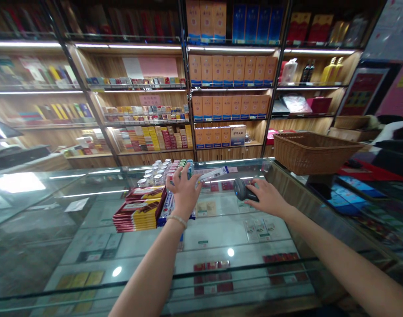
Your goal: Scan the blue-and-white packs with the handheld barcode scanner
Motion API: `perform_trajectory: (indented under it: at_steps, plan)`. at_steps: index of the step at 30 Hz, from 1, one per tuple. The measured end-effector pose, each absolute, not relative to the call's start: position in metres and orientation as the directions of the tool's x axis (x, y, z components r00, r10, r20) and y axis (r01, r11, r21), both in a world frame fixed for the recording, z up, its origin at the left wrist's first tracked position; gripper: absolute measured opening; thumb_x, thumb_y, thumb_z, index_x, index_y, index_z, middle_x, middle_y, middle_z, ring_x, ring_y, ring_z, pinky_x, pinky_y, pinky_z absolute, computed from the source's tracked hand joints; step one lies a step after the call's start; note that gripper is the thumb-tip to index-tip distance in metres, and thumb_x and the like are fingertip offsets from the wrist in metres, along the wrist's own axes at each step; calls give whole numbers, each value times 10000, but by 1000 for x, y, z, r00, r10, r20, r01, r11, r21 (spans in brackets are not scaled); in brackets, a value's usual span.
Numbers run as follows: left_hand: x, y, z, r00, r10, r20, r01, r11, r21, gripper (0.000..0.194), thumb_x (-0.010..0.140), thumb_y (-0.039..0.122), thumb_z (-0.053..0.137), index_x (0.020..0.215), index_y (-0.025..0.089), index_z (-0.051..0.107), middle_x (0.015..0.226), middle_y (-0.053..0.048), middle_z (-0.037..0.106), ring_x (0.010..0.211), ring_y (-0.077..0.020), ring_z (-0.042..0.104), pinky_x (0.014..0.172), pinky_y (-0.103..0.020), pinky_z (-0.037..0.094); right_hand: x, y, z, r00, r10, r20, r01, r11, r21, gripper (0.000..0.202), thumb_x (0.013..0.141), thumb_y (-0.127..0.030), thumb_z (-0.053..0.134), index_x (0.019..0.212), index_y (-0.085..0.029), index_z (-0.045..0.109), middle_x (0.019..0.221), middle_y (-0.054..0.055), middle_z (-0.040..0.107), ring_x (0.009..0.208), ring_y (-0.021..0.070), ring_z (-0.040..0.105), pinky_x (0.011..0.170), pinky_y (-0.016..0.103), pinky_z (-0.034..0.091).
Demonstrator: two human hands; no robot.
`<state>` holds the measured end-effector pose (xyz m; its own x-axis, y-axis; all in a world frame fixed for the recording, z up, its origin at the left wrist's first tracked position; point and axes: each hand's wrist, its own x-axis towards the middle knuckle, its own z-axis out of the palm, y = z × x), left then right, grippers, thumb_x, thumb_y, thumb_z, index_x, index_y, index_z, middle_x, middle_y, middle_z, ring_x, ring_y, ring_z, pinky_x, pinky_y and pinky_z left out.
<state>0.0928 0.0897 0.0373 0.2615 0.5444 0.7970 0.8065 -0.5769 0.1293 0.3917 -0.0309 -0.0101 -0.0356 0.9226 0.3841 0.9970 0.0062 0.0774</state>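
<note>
My right hand (265, 197) is closed around the handle of a dark barcode scanner (241, 189) above the glass counter (221, 235). My left hand (185, 191) has its fingers spread, over a row of blue packets (167, 207) that it partly covers. A white and blue long packet (214, 174) reaches out from beside my left thumb; whether they touch, I cannot tell. Left of the hand sits a stack of red and yellow chocolate wafer packs (138, 209). Behind them stand several small bottles with white lids (158, 178) and colourful tops, partly hidden by my fingers.
A brown wicker basket (313, 154) stands on the right part of the counter. Cigarette packs (214, 275) lie under the glass. Across the back, lit shelves hold orange boxes (217, 70), blue boxes (257, 22) and bottles. A paper slip (76, 205) lies at the left.
</note>
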Motion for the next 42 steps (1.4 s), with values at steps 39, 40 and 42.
perform_trajectory:
  at_steps: [39, 40, 42]
  plan:
    - [88, 92, 47, 195, 651, 734, 720, -603, 344, 146, 931, 370, 688, 912, 272, 795, 1549, -55, 543, 1481, -328, 384, 1269, -570, 241, 346, 58, 42, 147, 752, 643, 866, 217, -451, 201, 914, -464, 681, 966, -303, 788, 1372, 64, 632, 1353, 323, 456, 1095, 530, 347]
    - [88, 93, 47, 195, 649, 735, 714, -608, 347, 152, 931, 373, 686, 904, 270, 794, 1546, -53, 545, 1481, -326, 381, 1266, -560, 254, 348, 59, 42, 174, 764, 621, 857, 194, -478, 217, 894, -484, 700, 958, -297, 789, 1384, 66, 624, 1363, 332, 447, 1098, 537, 347]
    - [89, 94, 47, 193, 650, 735, 711, -609, 352, 169, 931, 386, 682, 882, 268, 793, 1533, -51, 558, 1487, -331, 369, 1261, -559, 264, 353, 61, 41, 221, 788, 574, 831, 156, -533, 264, 868, -526, 714, 939, -284, 789, 1397, 70, 616, 1364, 339, 448, 1102, 548, 351]
